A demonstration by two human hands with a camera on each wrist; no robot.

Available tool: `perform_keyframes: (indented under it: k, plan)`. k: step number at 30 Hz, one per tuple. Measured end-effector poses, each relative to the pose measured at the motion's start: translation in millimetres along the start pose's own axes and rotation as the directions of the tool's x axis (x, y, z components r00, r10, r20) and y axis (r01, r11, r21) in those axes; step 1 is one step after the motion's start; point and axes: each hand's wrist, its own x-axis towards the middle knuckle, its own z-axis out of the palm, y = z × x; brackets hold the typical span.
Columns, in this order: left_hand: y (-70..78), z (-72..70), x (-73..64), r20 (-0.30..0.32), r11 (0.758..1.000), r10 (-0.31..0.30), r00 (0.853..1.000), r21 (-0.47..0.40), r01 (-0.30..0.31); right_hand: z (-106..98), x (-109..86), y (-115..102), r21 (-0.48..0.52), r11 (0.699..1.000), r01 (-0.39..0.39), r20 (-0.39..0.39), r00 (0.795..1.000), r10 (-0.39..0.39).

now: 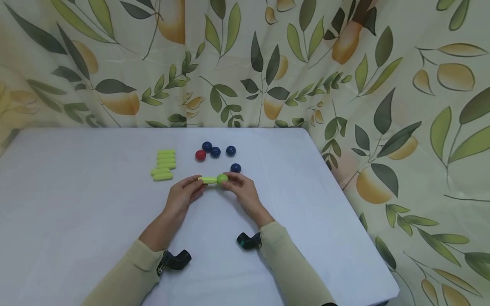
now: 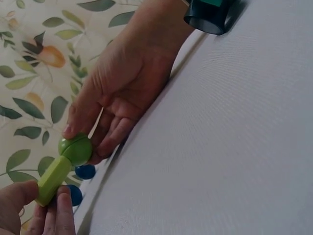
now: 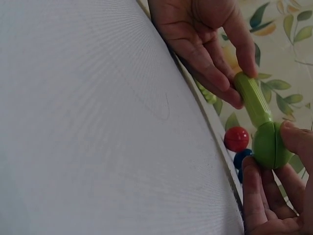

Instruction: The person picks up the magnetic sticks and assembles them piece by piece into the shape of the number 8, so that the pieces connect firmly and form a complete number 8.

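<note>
Between finger and thumb, my left hand (image 1: 183,194) pinches the outer end of a yellow-green ridged stick (image 1: 208,180). My right hand (image 1: 245,192) grips a green ball (image 1: 222,179) that touches the stick's other end. In the right wrist view a seam runs round the green ball (image 3: 272,145), and the ridged stick (image 3: 253,99) meets it end-on. The left wrist view shows the ball (image 2: 76,150) and the stick (image 2: 53,180) in one line. How deep the stick sits in the ball is hidden.
Several yellow-green sticks (image 1: 166,160) lie in a column left of the hands. Beyond the hands are a red ball (image 1: 200,155) and several blue balls (image 1: 231,151); one blue ball (image 1: 235,168) sits close by the right fingers. A patterned curtain (image 1: 245,63) hangs behind the white table (image 1: 95,204).
</note>
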Motion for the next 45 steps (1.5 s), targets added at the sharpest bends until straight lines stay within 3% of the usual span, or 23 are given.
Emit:
perform_keyframes:
  k: [10, 17, 22, 25, 27, 29, 35, 39, 45]
  plan:
    - [0.1, -0.9, 0.0, 0.007, 1.0, -0.012, 1.0, 0.005, 0.012, -0.7, 1.4, 5.3, 0.014, 1.0, -0.001, -0.001, 1.0, 0.001]
    - [2.1, -5.8, 1.9, 0.05, 1.0, -0.023, 0.998, -0.008, 0.023, -1.7, 0.8, 6.0, 0.012, 1.0, -0.006, -0.007, 1.0, 0.006]
    - [15.1, -9.3, 5.8, 0.029, 0.999, -0.033, 0.999, -0.014, 0.034, -2.8, 1.0, 6.3, 0.029, 0.999, -0.014, -0.019, 1.0, 0.015]
    - [29.5, -11.1, 11.9, -0.009, 0.995, 0.017, 1.0, 0.099, -0.016, -2.8, 1.2, 6.3, 0.032, 0.999, -0.016, -0.022, 1.0, 0.017]
    - [40.6, -11.8, 18.0, -0.034, 0.975, 0.069, 0.997, 0.212, -0.061, -2.5, 1.3, 6.3, 0.032, 0.999, -0.014, -0.02, 1.0, 0.015]
    - [51.4, -12.3, 25.7, -0.055, 0.939, 0.129, 0.99, 0.328, -0.104, -2.2, 1.4, 6.8, 0.034, 0.999, -0.008, -0.019, 1.0, 0.008]
    - [73.4, -8.4, 54.5, -0.075, 0.864, 0.197, 0.978, 0.485, -0.137, -1.3, 1.0, 6.2, 0.029, 1.0, -0.003, -0.019, 1.0, 0.003]
    - [75.7, -5.8, 69.7, -0.107, 0.809, 0.202, 0.974, 0.579, -0.104, -0.7, 0.9, 6.9, 0.034, 0.999, -0.003, -0.021, 1.0, 0.004]
    - [70.6, -2.3, 83.3, -0.11, 0.77, 0.223, 0.969, 0.63, -0.106, -1.0, 2.2, 7.7, 0.04, 0.999, 0.0, -0.025, 1.0, 0.001]
